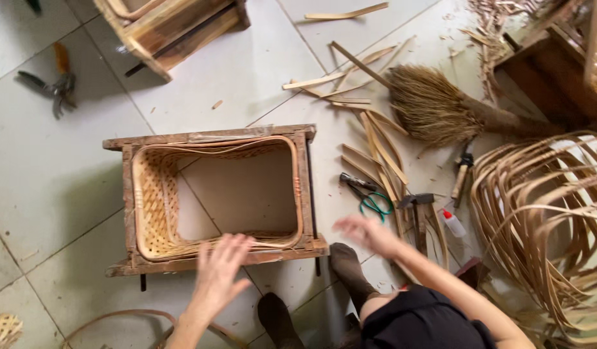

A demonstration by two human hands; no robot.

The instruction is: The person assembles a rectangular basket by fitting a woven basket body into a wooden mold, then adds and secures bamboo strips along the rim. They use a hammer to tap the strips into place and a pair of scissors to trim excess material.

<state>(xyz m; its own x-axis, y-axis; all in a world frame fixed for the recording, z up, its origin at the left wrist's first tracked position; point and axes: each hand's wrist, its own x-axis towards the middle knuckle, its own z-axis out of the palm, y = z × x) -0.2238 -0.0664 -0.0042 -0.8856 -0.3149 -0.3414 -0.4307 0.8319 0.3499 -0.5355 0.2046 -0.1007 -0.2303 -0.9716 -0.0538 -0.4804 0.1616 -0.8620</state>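
1. One rectangular wooden frame [214, 137] stands on the tiled floor [46, 174], with one woven basket wall [153, 200] fitted inside it; floor tiles show through its open middle.
2. Two bare hands, both empty. The left hand [219, 270] hovers over the frame's near edge, fingers spread wide, holding nothing.
3. The right hand [366, 231] is just beside the frame's near right corner, open and blurred; whether it touches anything cannot be told.
4. Two dark-socked feet [347, 265] rest below the frame.
5. Right of the frame: one pair of green-handled scissors [371, 199], one hammer [416, 205], one small glue bottle with a red tip [452, 223], one straw brush [440, 110].
6. Loose bamboo strips [376, 145] lie scattered, too many and too overlapped to count.
7. One pair of pliers [53, 84] lies far left.
8. Cut off by the edges: a second wooden frame [176, 29] at the top, a stack of bent hoops [544, 220] at right, a woven piece [2, 331] at bottom left.
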